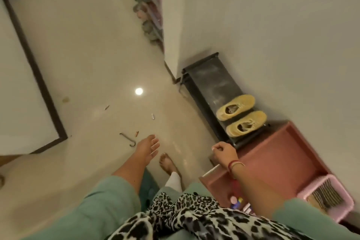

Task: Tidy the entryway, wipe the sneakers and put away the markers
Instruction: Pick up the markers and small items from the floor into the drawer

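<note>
Left hand (147, 148): fingers straight, spread a little, empty, hanging mid-frame over the floor (78, 64). Right hand (224, 151): fingers curled in, above the near corner of the red table (282, 152); can't tell if anything is inside.

Markers (153, 116): three small sticks, likely the markers, lie scattered left of centre, well apart, all loose on the floor. A dark hooked rod (126, 138) lies just beside the nearest one.

Yellow sneakers (236, 107) sit side by side on the black rack (206, 76), centre right.

Likely step: collecting the markers. Crouch low, pinch each barrel mid-length and bank them in one palm. Take the nearest first. Blurry frame, so check that no caps lie loose.
</note>
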Available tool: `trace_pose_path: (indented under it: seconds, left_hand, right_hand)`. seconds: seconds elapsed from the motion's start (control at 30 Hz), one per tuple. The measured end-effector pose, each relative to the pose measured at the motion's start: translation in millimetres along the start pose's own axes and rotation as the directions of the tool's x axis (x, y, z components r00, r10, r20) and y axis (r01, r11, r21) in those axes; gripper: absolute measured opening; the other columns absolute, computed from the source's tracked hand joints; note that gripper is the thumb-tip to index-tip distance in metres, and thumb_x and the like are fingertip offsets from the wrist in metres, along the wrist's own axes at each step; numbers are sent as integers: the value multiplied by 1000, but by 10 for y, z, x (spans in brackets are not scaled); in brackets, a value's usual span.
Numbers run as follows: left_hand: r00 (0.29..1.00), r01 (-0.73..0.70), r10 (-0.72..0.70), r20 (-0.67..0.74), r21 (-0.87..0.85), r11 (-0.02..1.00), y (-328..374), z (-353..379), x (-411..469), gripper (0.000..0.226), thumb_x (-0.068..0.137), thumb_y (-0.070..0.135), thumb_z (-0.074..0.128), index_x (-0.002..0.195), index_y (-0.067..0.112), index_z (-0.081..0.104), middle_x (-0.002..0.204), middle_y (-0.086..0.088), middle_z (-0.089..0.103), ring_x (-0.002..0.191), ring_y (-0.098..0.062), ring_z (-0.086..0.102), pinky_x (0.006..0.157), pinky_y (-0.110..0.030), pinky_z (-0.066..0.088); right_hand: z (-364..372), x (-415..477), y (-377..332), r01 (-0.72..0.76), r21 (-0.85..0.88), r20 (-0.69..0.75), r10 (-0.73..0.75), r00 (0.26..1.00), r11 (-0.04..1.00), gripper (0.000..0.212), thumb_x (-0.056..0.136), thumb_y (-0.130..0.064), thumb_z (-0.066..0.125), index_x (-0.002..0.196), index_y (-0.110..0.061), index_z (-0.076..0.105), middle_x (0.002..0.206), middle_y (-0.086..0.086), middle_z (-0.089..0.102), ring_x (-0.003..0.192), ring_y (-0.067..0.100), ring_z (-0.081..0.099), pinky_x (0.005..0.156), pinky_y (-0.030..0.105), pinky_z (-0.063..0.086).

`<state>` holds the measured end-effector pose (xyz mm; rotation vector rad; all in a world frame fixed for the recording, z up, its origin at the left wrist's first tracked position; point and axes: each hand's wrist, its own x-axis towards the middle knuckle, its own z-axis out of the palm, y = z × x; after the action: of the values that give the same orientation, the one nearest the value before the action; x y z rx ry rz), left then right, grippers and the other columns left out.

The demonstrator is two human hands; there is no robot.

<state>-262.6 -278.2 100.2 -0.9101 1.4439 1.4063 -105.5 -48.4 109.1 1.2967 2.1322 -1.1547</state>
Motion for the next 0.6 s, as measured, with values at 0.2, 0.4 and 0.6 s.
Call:
trace_pose_path:
  seconds: [0.2, 0.4, 0.6]
  left_hand:
    - [993, -27, -3, -121, -249, 968, 310, -678, 247, 32, 95, 23, 54, 123, 9, 57, 97, 0, 64, 94, -16, 61, 80, -30, 46]
    - [976, 8, -117, -184, -508, 861, 125, -1120, 327, 34, 97, 22, 50, 126, 4, 54, 104, -5, 61, 90, -16, 59, 79, -30, 43]
    - [958, 23, -199, -205, -639, 769, 202, -1276, 451, 36, 99, 21, 47, 130, 3, 50, 132, -11, 55, 123, -25, 51, 96, -33, 38]
  right_hand:
    - [303, 631, -1000, 141, -222, 143, -111, 983, 965, 4, 82, -12, 62, 79, -13, 66, 80, 9, 66, 81, 25, 62, 81, 34, 50]
    - [757, 933, -1981, 306, -389, 287, -202, 936, 869, 17, 83, -13, 62, 68, -19, 57, 78, 6, 63, 85, 30, 65, 84, 37, 52]
    - [1147, 1218, -2872, 431, -402, 428, -251, 868, 808, 13, 85, -16, 61, 72, -20, 60, 81, 7, 66, 83, 27, 66, 81, 38, 54]
